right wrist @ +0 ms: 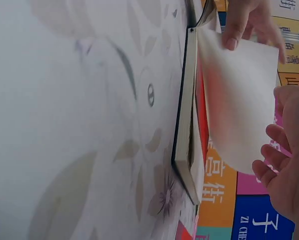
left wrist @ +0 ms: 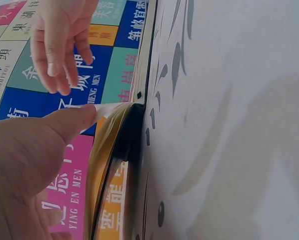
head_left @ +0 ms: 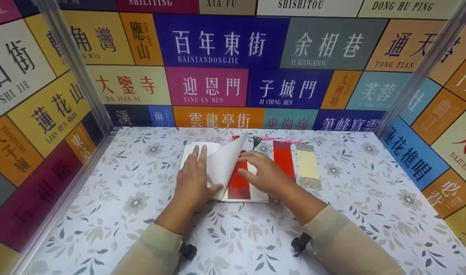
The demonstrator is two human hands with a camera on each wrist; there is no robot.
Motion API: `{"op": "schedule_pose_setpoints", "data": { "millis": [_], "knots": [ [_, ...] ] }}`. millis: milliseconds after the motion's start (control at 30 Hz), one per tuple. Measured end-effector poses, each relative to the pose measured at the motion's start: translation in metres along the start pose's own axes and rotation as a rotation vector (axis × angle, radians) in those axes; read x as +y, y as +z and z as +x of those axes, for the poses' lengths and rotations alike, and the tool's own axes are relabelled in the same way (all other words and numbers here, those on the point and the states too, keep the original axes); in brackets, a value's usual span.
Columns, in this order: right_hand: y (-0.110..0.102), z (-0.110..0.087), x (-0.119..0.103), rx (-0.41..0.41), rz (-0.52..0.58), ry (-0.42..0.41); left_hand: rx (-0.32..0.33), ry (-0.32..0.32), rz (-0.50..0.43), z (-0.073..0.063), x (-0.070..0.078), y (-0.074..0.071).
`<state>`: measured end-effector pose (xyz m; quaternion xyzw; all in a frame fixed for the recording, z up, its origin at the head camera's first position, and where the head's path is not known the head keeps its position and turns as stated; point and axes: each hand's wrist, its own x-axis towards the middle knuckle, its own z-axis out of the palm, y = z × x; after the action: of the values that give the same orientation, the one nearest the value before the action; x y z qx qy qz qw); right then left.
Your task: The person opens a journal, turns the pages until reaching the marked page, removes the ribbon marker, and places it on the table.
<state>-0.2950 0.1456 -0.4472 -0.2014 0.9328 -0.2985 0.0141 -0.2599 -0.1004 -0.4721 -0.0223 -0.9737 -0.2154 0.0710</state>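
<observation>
An open book (head_left: pixel 259 189) lies on the floral table, a red bookmark (head_left: pixel 238 188) flat on its right-hand page. One white leaf (head_left: pixel 226 158) stands raised and curved over the middle. My left hand (head_left: pixel 193 179) rests on the left pages with fingers extended; in the left wrist view its thumb (left wrist: pixel 77 120) lies at the page edge. Beside the raised leaf's free edge is my right hand (head_left: pixel 265 172), fingers loosely bent. In the right wrist view those fingers (right wrist: pixel 275 155) are spread by the leaf, not closed round it.
Right of the book lie another red bookmark (head_left: pixel 283 160) and a cream strip (head_left: pixel 307 164) with patterned ends. Red, dark green (head_left: pixel 256 142) and pink tassels (head_left: pixel 269 138) show behind the book. Colourful lettered panels (head_left: pixel 221 42) and clear corner posts enclose the table.
</observation>
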Motion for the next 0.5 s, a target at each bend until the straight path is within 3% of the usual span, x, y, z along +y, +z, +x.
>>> {"op": "schedule_pose_setpoints", "data": {
  "millis": [167, 500],
  "knots": [
    [0.001, 0.003, 0.005, -0.033, -0.004, 0.066, 0.025, 0.068, 0.058, 0.0, 0.001, -0.001],
    [0.007, 0.008, 0.012, -0.085, -0.049, 0.097, -0.094, 0.124, 0.129, 0.0, -0.002, 0.002]
  ]
}}
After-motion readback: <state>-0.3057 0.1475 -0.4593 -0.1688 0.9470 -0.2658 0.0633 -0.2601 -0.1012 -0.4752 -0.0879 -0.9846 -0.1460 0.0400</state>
